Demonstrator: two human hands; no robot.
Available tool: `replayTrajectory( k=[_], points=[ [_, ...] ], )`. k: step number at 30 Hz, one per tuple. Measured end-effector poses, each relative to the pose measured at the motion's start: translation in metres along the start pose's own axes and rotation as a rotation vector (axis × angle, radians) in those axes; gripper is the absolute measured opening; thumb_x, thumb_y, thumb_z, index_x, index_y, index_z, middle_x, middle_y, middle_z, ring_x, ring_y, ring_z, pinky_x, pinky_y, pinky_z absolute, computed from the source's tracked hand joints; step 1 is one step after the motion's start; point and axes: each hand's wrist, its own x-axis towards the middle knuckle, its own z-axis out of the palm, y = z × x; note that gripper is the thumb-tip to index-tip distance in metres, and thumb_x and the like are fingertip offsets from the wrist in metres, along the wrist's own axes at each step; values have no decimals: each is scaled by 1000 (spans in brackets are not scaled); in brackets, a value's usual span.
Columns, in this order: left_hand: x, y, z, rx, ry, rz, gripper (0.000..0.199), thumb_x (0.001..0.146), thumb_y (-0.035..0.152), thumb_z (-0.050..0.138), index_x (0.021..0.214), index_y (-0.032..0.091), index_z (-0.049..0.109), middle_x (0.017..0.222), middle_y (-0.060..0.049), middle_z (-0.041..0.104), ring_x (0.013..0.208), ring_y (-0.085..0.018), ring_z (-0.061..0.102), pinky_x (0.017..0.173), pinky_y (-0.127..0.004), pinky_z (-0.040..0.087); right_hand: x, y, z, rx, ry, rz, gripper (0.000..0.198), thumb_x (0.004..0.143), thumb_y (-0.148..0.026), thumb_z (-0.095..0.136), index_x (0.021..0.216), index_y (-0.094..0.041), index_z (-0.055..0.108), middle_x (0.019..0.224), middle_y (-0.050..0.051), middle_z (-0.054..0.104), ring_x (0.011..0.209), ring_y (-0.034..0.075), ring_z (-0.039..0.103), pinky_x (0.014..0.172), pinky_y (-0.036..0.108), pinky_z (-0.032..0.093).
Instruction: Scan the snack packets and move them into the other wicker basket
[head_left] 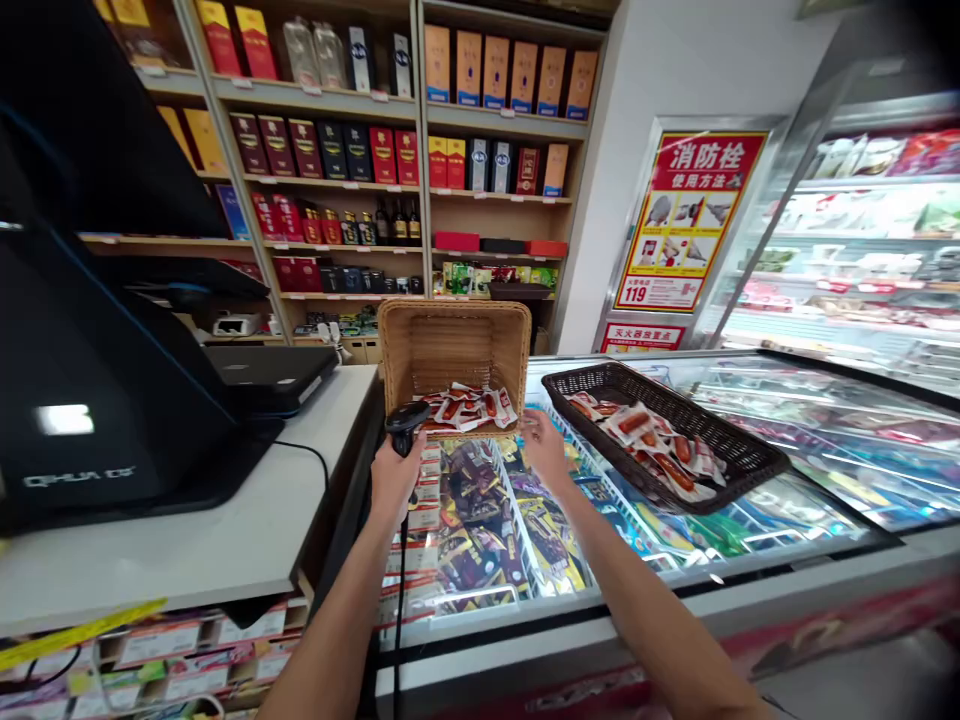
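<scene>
While both hands are out over the freezer lid, these points stand, each placed against the tan basket:

Left hand (393,478): closed around the grip of a black scanner (406,424), whose head sits just before the tan basket's (453,345) front left corner.

Right hand (545,448): open, fingers spread, palm down, touching or nearly touching the basket's front right edge; I cannot tell whether it grips the rim.

Sausage packets (469,406): a red and white heap in the bottom of the tan basket, which is tipped up so its open side faces the person.

Risk of spill: my judgement is that the tilted basket could slide or tip forward on the smooth glass if the right hand pushes or lets go, and the packets would scatter.

Risk of snag: the scanner's cord (398,600) hangs straight down below the left hand, near the table edge; a quick pull could jerk the scanner off aim or drag it against the basket.

Risk of knock: the dark basket (739,452), just right of the tan one and also holding packets, lies close to the right forearm; a wide swing could shove it.

Freezer lid (817,500): glass under both baskets, glare on it, frozen goods below.

Table (225,530): white, left of the tan basket, carrying a black till screen (97,400).

Shelves (390,150): behind the basket, boxed bottles.

Poster (686,215): red, behind and right.
</scene>
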Motion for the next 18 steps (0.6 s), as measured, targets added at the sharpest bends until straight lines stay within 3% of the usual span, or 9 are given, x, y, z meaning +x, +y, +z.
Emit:
replayTrajectory(
  k=[2,6,10,13,18],
  points=[
    [3,-3,-5,-9,43,-11,40,89,61,65,96,22,69,63,-3,67,58,-24,67,52,-30,46,14,-9,23,-250,-105,-53,20,91,-26,59,104,-20,73,106,10,79,90,23,75,92,41,61],
    [-2,-2,-6,32,62,-10,41,91,59,66,104,21,73,78,-9,77,79,-30,75,65,-33,50,52,-36,80,-653,-250,-120,31,95,-12,53,114,-13,77,122,18,77,113,26,74,103,36,55],
    [-10,1,-2,61,49,-11,40,90,55,70,109,20,74,94,-13,81,94,-33,77,78,-35,51,83,-51,124,-959,-417,61,37,95,-10,60,128,-11,76,128,24,76,122,29,74,98,31,56],
    [-15,1,-1,25,7,-18,37,92,52,69,111,20,74,98,-14,81,94,-31,77,79,-35,50,102,-50,138,-1056,-469,159,37,92,-8,63,126,-7,77,124,28,76,121,33,75,96,35,58],
    [-20,4,-2,-3,-33,-51,37,93,52,68,112,20,74,100,-15,81,95,-31,75,81,-36,50,122,-36,137,-1106,-482,182,41,96,-4,53,131,-5,74,127,28,75,121,31,76,95,35,58]
  ],
)
